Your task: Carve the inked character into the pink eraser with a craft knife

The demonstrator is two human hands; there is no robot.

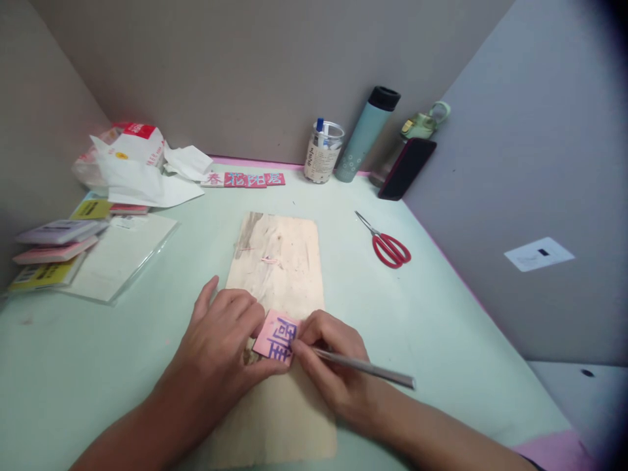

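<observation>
A pink rubber carving block with blue-purple characters lies turned sideways on the worn wooden board. My left hand grips it from the left, with the thumb along its near edge and bent fingers at its far left corner. At the block's right edge, my right hand is closed around a silver-handled craft knife in a pen grip. Its handle points to the lower right; the tip is hidden by my fingers. Small pink shavings lie farther up the board.
Red-handled scissors lie right of the board. A pen jar, a teal bottle and a leaning phone stand at the back. Lettered pink blocks, paper tissues and stacked packets are at the left.
</observation>
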